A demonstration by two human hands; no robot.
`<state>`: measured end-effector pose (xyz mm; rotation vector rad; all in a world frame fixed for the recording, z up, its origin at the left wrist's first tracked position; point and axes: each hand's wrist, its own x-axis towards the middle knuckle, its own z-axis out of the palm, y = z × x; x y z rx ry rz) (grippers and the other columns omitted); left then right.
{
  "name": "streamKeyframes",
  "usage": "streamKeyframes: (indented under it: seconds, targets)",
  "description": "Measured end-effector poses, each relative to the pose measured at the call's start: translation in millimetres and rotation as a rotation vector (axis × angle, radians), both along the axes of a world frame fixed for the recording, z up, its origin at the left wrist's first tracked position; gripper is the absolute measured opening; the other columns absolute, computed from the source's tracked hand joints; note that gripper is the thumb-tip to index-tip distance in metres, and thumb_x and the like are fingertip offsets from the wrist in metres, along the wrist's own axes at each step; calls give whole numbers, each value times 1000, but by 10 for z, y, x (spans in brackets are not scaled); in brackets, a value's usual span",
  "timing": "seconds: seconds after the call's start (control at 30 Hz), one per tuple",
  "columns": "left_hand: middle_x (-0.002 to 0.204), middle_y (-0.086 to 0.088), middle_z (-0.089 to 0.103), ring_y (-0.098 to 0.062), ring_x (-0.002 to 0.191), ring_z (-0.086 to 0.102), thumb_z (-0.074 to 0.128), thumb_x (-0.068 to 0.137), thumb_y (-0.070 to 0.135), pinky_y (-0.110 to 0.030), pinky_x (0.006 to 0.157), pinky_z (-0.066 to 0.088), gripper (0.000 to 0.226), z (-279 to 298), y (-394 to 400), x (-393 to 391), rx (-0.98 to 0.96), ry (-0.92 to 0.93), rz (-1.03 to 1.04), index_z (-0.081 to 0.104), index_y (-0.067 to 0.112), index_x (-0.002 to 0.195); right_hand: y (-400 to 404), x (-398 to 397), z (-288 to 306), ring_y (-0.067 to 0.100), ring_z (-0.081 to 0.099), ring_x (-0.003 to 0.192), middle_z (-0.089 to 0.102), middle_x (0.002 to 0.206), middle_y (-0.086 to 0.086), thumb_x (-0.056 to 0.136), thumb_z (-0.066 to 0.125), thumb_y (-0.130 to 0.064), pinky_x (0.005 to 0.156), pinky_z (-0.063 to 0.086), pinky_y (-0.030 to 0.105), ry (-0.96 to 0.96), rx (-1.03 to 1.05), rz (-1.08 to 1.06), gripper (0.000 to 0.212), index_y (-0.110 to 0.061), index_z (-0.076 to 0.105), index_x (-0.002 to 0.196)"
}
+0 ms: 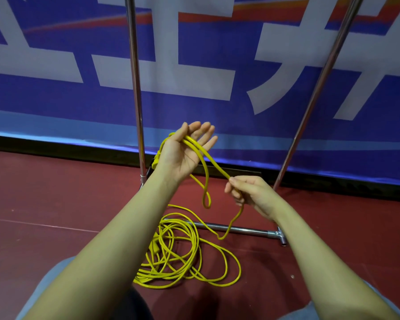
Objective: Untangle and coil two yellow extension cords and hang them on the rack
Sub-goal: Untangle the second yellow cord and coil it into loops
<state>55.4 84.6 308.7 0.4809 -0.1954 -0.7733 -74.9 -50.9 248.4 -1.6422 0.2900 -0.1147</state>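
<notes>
The thin yellow extension cord lies in several turns across the palm of the left hand, which is held palm-up with fingers straight, apparently as a form to wind the coil on. The right hand pinches the same cord just below, probably to feed the next turn under light tension. From there the cord drops to a loose yellow tangle of cable on the dark red floor, so most coiling remains. The chrome tubular rack stands just behind, close for hanging.
</notes>
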Motion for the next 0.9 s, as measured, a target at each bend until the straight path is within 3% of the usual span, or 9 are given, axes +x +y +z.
streamKeyframes:
  seconds: [0.17, 0.27, 0.37, 0.43, 0.5, 0.63, 0.77, 0.9]
  targets:
    - [74, -13, 70, -26, 75, 71, 42, 99, 20, -42, 75, 57, 50, 9, 11, -22, 12, -32, -29, 68, 4, 59, 101, 53, 67, 6, 26, 38, 33, 47, -3, 92, 50, -24, 43, 20, 17, -30, 94, 42, 32, -4, 57, 68]
    - [48, -1, 52, -14, 45, 57, 39, 101, 27, -30, 58, 59, 46, -4, -5, -47, 34, 16, -27, 58, 8, 63, 104, 56, 80, 7, 27, 36, 33, 46, -2, 87, 53, -30, 42, 22, 16, -37, 105, 41, 33, -4, 57, 67]
    - [35, 5, 26, -7, 30, 26, 33, 102, 37, -16, 33, 31, 59, -25, -10, -10, 16, 45, -105, 46, 14, 49, 73, 30, 9, 11, 36, 40, 39, 47, -1, 82, 55, -35, 47, 36, 23, 0, 53, 79, 33, -4, 60, 69]
    - [33, 5, 23, -6, 29, 18, 30, 101, 43, -16, 32, 18, 65, -47, -3, 32, 33, -16, -117, 39, 16, 42, 26, 10, -47, 10, 43, 46, 47, 49, -2, 85, 57, -34, 55, 40, 23, 92, -63, 110, 32, -7, 63, 70]
    - [32, 5, 23, -6, 28, 18, 29, 101, 44, -16, 32, 15, 67, -57, 14, 52, 57, -61, -137, 38, 17, 41, -57, -22, -64, 5, 48, 51, 52, 54, -6, 91, 57, -30, 58, 39, 18, 162, -189, 72, 29, -10, 64, 70]
    - [32, 4, 25, -8, 27, 25, 30, 100, 40, -14, 36, 30, 64, -47, 63, 54, 133, -160, -222, 44, 15, 43, -174, -31, -86, 3, 44, 49, 49, 56, -5, 92, 57, -27, 51, 35, 14, 160, -239, -104, 28, -12, 57, 69]
    - [33, -2, 35, -13, 29, 31, 28, 99, 33, -19, 44, 42, 66, -92, 20, -1, 363, -455, -306, 57, 13, 43, -174, 64, -44, 2, 22, 37, 32, 52, -4, 93, 53, -5, 35, 17, 14, 60, 98, -333, 17, -12, 50, 78]
    - [49, -12, 61, -18, 41, 56, 28, 101, 28, -22, 49, 47, 60, -156, -4, -67, 575, -656, -429, 66, 3, 61, -138, 111, 177, 5, 28, 35, 40, 57, 4, 93, 43, 2, 33, 20, 15, -36, 545, -425, 15, -9, 47, 83]
